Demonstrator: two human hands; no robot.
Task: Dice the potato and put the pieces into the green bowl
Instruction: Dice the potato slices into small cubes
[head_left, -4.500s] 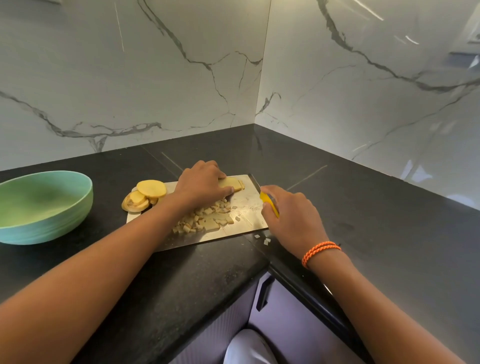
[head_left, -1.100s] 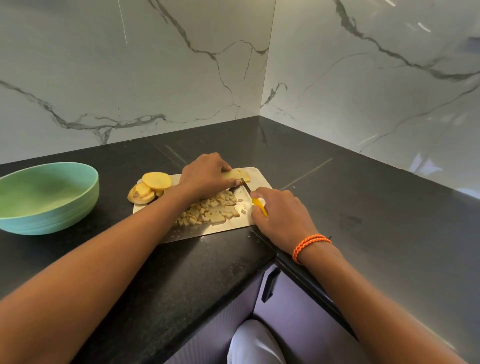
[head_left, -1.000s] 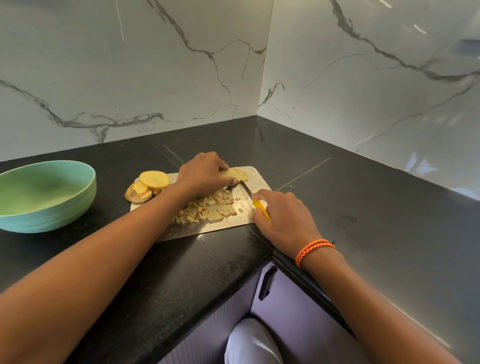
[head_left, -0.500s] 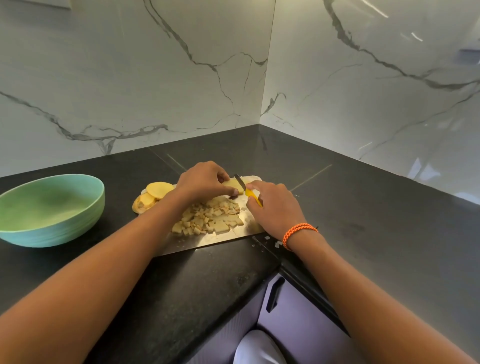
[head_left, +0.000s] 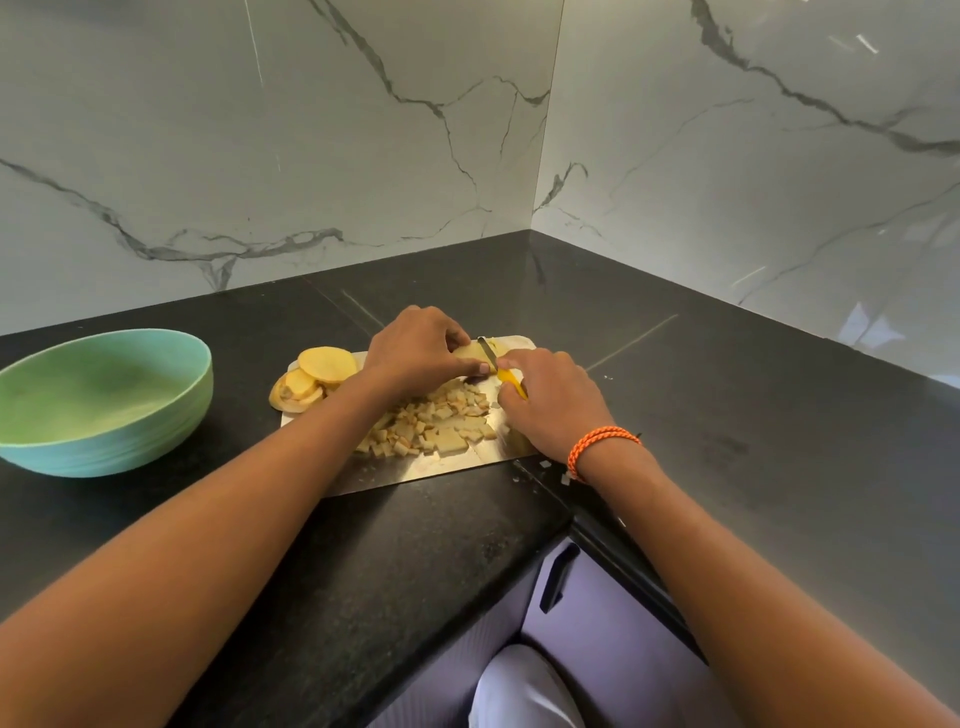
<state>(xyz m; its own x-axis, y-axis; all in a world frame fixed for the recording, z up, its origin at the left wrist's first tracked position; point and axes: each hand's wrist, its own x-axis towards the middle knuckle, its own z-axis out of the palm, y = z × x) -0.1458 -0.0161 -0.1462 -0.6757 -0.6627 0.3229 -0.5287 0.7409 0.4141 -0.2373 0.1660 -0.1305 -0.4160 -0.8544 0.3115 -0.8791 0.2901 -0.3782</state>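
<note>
On a shiny metal cutting board (head_left: 447, 470) lies a pile of diced potato pieces (head_left: 434, 423). My left hand (head_left: 415, 348) pinches a potato slice (head_left: 470, 353) at the board's far end. My right hand (head_left: 553, 402) grips a yellow-handled knife (head_left: 506, 375), whose blade is across that slice. Several uncut round potato slices (head_left: 317, 371) are stacked at the board's left edge. The green bowl (head_left: 104, 400) stands empty on the counter to the left.
The black counter (head_left: 727, 415) wraps an inner corner under white marble walls. A few small potato bits (head_left: 545, 464) lie on the counter near the board's right corner. The counter edge and a lilac cabinet door with a dark handle (head_left: 558, 574) are below.
My right hand has moved forward with the knife, from beside the board's right edge to the slice held by my left hand. The blade now rests across that slice.
</note>
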